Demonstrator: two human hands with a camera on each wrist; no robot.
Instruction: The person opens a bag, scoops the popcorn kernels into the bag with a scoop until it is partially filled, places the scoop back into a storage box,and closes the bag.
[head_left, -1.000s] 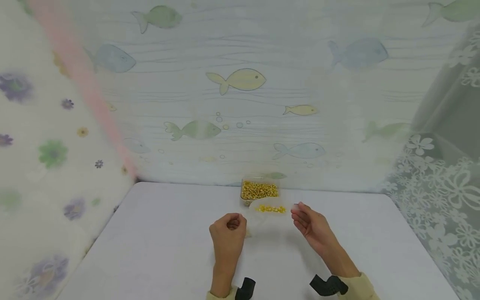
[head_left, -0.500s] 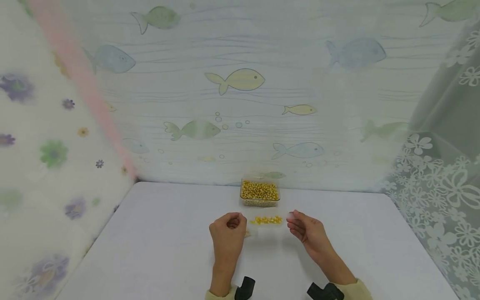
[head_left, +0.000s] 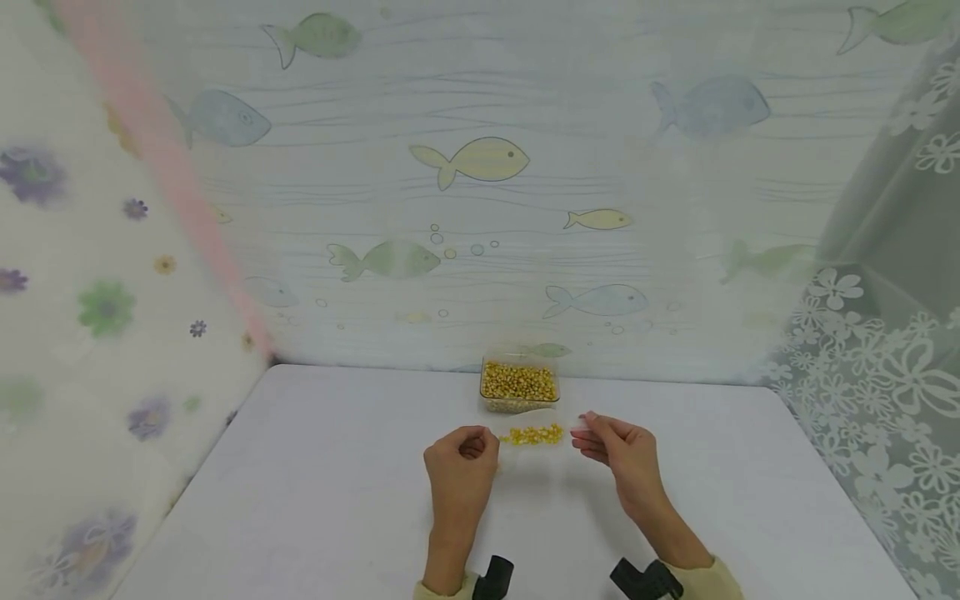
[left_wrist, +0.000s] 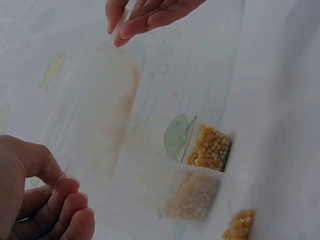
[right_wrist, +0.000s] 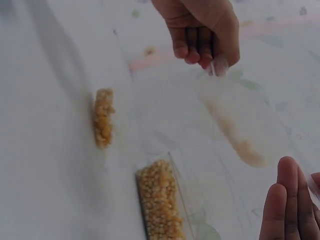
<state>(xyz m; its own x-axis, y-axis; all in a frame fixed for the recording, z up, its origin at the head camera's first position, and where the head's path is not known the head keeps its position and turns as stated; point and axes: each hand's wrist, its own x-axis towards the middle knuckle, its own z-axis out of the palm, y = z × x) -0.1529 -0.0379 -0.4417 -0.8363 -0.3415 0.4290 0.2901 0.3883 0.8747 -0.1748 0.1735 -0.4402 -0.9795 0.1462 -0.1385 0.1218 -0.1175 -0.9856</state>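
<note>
White bench (head_left: 322, 467) stretches before you, soft shadows falling on it beneath your arms; nearest, your pale yellow sleeves (head_left: 708, 579) enter at the lower edge, a black fitting (head_left: 647, 581) showing at each wrist; your left grip (head_left: 462, 467) pinches one side of a clear plastic bag (left_wrist: 107, 90), thumb and fingers together on the film; your right grip (head_left: 630, 462) pinches the opposite side, so the bag spans the gap between them, raised over the bench; inside it, a short row of yellow corn kernels (head_left: 536, 435) lies between your two grips; just beyond, near the far edge, a clear rectangular container (head_left: 520, 406) stands upright, filled with more corn; behind rises a pale sheet (head_left: 450, 100) printed with fish, flanked by flowered cloth (head_left: 75, 350) on your left and white lace (head_left: 900, 400) on your right.
</note>
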